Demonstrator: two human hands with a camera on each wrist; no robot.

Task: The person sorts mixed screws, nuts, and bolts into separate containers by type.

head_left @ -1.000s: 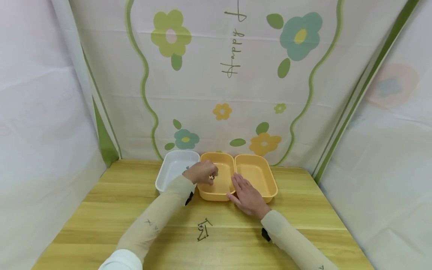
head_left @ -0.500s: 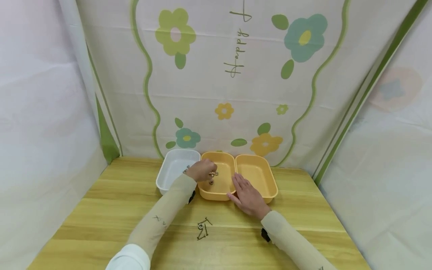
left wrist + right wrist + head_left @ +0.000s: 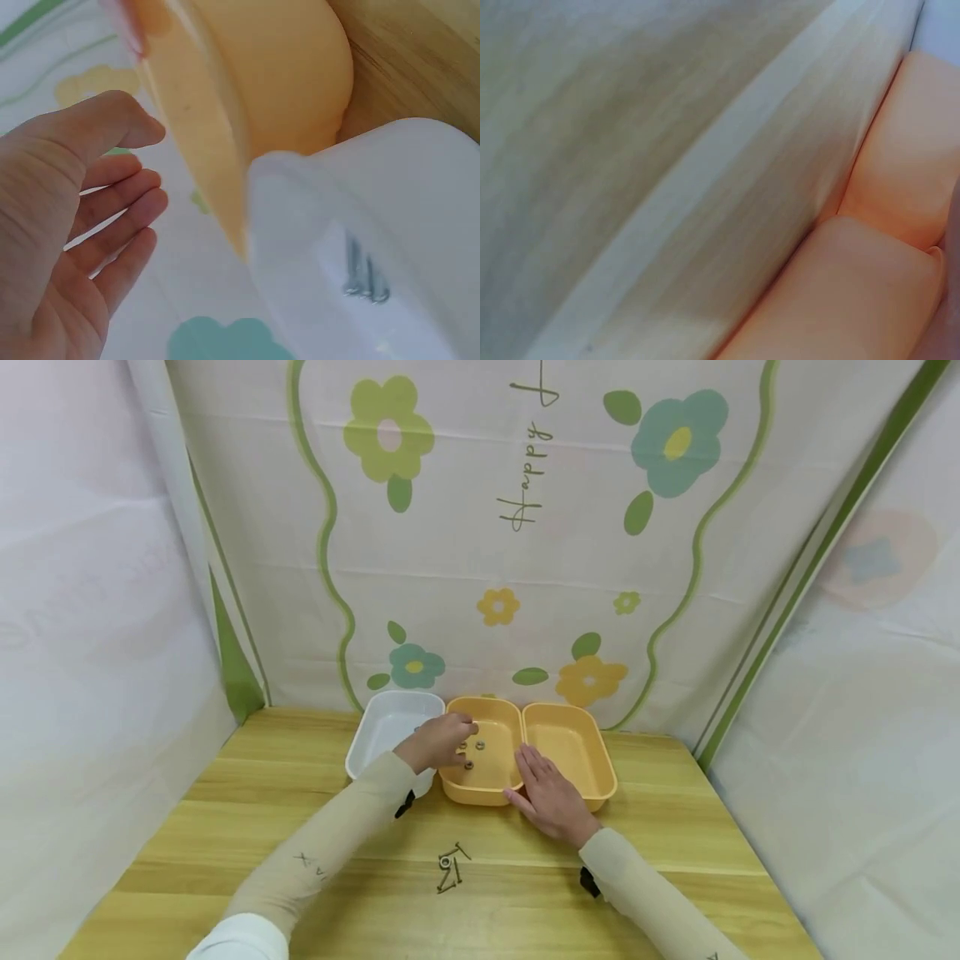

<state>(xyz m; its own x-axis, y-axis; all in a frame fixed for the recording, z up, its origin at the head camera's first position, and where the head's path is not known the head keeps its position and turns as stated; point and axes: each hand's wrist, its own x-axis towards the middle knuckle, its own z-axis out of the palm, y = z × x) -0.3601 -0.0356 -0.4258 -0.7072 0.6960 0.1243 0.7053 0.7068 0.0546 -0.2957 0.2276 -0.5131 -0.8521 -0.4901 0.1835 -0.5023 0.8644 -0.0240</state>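
Note:
My left hand (image 3: 437, 743) is over the left side of the middle yellow tray (image 3: 483, 797), its fingers loosely bent with nothing between them, as the left wrist view also shows. Small metal nuts lie on that tray's floor, one nut (image 3: 481, 746) near the middle and another nut (image 3: 468, 765) by my thumb. My right hand (image 3: 557, 797) rests with straight fingers where the middle tray meets the right yellow tray (image 3: 607, 785). Several silver screws (image 3: 365, 274) lie in the white tray (image 3: 360, 745), partly hidden by my left arm in the head view.
On the wooden table (image 3: 525, 910), in front of the trays, sits a small group of screws (image 3: 458, 870) around a ring-shaped metal piece (image 3: 445, 862). A flower-printed cloth (image 3: 435, 568) stands right behind the three trays, and pale cloth walls close off both sides.
My left hand's fingers have opened and the nuts have come to lie in the middle tray. That hand has since drawn back a little to the left. My right hand stays in place.

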